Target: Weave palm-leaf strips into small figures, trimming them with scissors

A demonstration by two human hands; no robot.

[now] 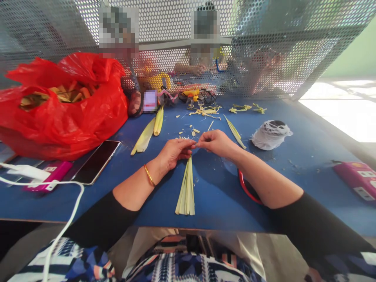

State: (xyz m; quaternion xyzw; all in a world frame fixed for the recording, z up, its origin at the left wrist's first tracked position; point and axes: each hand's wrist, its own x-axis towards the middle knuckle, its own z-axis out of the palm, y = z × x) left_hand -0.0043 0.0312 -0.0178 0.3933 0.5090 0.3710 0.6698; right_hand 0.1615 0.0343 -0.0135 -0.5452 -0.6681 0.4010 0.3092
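Note:
A fanned bundle of pale green corn husk strips (pixel 187 190) hangs toward the table's front edge, its narrow top between the fingers of my left hand (pixel 176 152). My right hand (pixel 216 141) is closed in a pinch beside the left fingertips. A fine thread seems to run at the right fingertips, too thin to see clearly. Beyond my hands lie husk scraps (pixel 194 131). Larger corn husks (pixel 145 137) rest to the left, and a narrow husk piece (pixel 235 132) lies to the right. A red-rimmed object (pixel 245 186) is partly hidden under my right forearm.
A red plastic bag (pixel 96 121) of dry husks fills the left. Near it lie a phone (pixel 96 162), a pink box (pixel 60 172) and a white cable (pixel 79 199). A net-wrapped dark roll (pixel 270 137) stands right. A perforated metal panel (pixel 164 29) bounds the back; people sit behind it.

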